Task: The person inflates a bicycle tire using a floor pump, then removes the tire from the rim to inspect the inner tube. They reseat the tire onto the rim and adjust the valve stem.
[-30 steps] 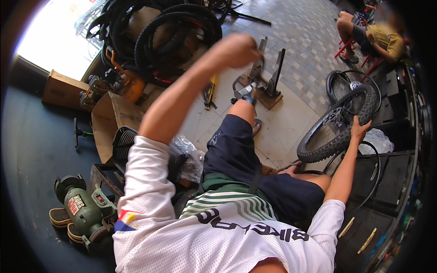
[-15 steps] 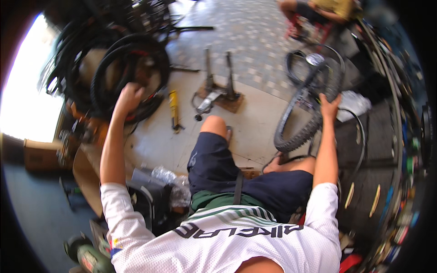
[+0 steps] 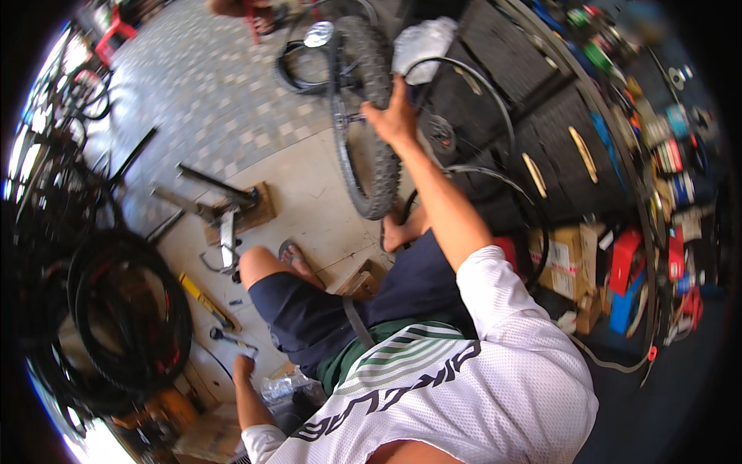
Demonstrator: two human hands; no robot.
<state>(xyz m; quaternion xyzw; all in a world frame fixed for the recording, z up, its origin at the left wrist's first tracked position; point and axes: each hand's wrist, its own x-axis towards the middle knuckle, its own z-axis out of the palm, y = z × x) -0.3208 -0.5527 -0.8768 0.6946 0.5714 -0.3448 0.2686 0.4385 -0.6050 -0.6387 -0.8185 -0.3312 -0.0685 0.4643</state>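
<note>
A bicycle wheel (image 3: 382,185) with a knobby black tyre stands upright on the floor in front of me. My right hand (image 3: 393,120) grips its tyre on the near right side, with thumb and fingers spread round the tread. Low at the left, my left hand (image 3: 243,366) is closed beside a small black-headed tool (image 3: 224,335) with a thin handle. What its fingers hold is too small to make out. A yellow hand pump (image 3: 202,298) lies on the floor just beyond that tool.
Several tyres (image 3: 174,309) are heaped at the left. A wooden block with metal posts (image 3: 263,205) stands ahead. Right of the wheel are a clear plastic bag (image 3: 425,48), a loose black cable (image 3: 506,116) and a dark cabinet (image 3: 533,85). Cardboard boxes (image 3: 568,259) sit at the right.
My view has swung to the right. My left hand has come down from near the tyres to beside the black-headed tool. My right hand still holds the wheel, now more upright.
</note>
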